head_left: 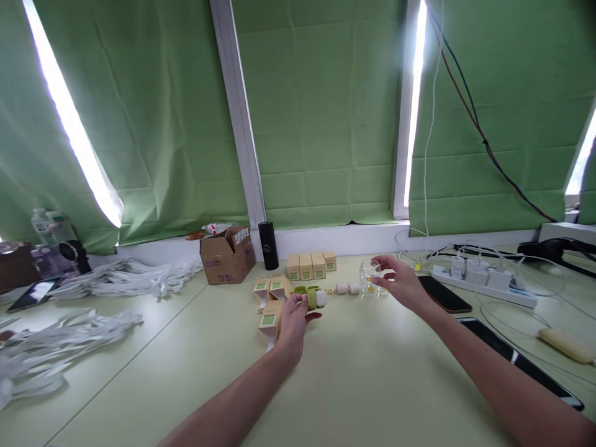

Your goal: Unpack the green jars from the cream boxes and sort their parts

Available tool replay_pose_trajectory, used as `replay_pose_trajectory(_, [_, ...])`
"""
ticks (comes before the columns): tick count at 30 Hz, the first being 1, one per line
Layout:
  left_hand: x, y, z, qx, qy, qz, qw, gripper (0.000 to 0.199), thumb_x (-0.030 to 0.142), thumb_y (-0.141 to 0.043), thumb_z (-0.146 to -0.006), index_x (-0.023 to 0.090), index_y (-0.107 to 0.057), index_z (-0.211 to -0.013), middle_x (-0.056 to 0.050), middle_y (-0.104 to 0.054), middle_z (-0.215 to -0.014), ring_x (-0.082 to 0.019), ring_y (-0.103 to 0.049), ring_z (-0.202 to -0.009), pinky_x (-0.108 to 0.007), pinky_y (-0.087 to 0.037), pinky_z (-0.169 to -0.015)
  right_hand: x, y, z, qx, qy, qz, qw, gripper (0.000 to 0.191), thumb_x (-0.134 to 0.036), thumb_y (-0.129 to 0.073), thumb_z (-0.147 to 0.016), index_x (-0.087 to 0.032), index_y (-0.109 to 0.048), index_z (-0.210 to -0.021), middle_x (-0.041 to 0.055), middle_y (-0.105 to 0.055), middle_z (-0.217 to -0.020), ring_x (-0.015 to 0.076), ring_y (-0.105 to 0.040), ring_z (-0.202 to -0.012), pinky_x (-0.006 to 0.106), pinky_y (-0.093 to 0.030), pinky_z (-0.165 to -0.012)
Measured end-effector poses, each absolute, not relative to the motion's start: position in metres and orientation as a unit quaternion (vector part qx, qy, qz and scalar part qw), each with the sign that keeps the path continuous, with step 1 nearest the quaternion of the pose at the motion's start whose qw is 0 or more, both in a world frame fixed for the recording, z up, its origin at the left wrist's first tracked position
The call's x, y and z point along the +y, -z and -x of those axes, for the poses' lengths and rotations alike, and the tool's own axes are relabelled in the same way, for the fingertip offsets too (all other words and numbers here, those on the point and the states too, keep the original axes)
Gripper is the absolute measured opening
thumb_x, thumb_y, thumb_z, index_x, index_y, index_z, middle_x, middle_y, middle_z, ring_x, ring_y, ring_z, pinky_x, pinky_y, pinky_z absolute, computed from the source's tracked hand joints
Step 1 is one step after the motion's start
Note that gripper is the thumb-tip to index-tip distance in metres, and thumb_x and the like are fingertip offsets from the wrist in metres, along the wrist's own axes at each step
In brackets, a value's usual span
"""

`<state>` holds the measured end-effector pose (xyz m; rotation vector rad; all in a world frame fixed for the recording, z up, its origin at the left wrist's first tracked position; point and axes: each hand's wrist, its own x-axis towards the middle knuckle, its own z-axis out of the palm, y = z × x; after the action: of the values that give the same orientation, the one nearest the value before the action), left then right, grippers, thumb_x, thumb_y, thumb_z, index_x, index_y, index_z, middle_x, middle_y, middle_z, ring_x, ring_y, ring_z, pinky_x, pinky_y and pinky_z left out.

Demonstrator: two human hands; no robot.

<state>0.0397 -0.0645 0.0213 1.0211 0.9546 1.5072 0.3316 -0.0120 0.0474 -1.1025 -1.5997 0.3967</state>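
My left hand (292,323) is closed on a green-and-white piece that looks like a bottle lid (318,298), its white end turned right. Just behind it lies another green piece (300,289). Farther right, the thumb and fingers of my right hand (399,282) pinch a clear cup-like container (367,269) by its side. Other clear containers seem to stand close around it, but their outlines blend together. Between the hands sit small pale cylinders (347,288). Small cardboard boxes with green labels (269,320) stand left of and partly behind my left hand.
More small boxes (305,267) line up at the back, near a black cylinder (267,245) and an open carton (228,256). White strips (125,276) lie to the left. Rightward are a phone (444,294), a tablet (516,360), and a power strip (484,285) with trailing cables.
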Motion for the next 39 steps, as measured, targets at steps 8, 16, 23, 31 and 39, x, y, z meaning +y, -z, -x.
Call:
replay_pose_trajectory(8, [-0.069,-0.023,-0.042,0.398,-0.624,-0.435,0.513,0.027,0.04,-0.075,-0.086,0.016,-0.061,-0.088,-0.01,-0.071,-0.099,-0.019,-0.068,-0.086,-0.035,-0.062,-0.074,0.03,-0.019,-0.398,-0.636,-0.247,0.601,0.417,0.045,-0.014,-0.084,-0.06,-0.014,-0.076,-0.104,0.0132,-0.079,-0.098,0.0258,-0.076,-0.087,0.03,-0.059,-0.072])
replay_pose_trajectory(16, [-0.071,-0.027,-0.043,0.398,-0.618,-0.441,0.514,0.031,0.044,-0.078,-0.082,0.017,-0.061,-0.087,-0.007,-0.071,-0.093,-0.018,-0.067,-0.083,-0.033,-0.06,-0.073,0.045,0.003,-0.409,-0.646,-0.23,0.639,0.348,0.043,-0.006,-0.078,-0.053,-0.016,-0.079,-0.096,0.0107,-0.08,-0.102,0.0266,-0.076,-0.09,0.028,-0.058,-0.072])
replay_pose_trajectory(23, [-0.072,-0.027,-0.043,0.399,-0.622,-0.445,0.505,0.036,0.046,-0.081,-0.077,0.017,-0.062,-0.085,-0.007,-0.071,-0.091,-0.019,-0.068,-0.082,-0.033,-0.06,-0.072,0.045,0.009,-0.404,-0.647,-0.227,0.646,0.336,0.047,-0.01,-0.082,-0.054,-0.017,-0.076,-0.1,0.0108,-0.08,-0.106,0.0207,-0.074,-0.083,0.024,-0.055,-0.067])
replay_pose_trajectory(31, [-0.072,-0.027,-0.044,0.404,-0.618,-0.448,0.504,0.037,0.048,-0.081,-0.077,0.017,-0.061,-0.085,-0.006,-0.071,-0.09,-0.018,-0.067,-0.083,-0.033,-0.06,-0.072,0.045,0.01,-0.402,-0.653,-0.224,0.643,0.33,0.043,-0.005,-0.074,-0.06,-0.017,-0.07,-0.101,0.0098,-0.079,-0.111,0.0169,-0.073,-0.081,0.021,-0.053,-0.064])
replay_pose_trajectory(39, [-0.072,-0.027,-0.045,0.405,-0.613,-0.451,0.506,0.036,0.047,-0.08,-0.077,0.018,-0.06,-0.085,-0.006,-0.072,-0.087,-0.018,-0.068,-0.081,-0.032,-0.06,-0.073,0.041,0.008,-0.399,-0.659,-0.194,0.651,0.322,0.041,-0.006,-0.071,-0.063,-0.018,-0.067,-0.103,0.0096,-0.078,-0.108,0.0177,-0.074,-0.081,0.024,-0.055,-0.068])
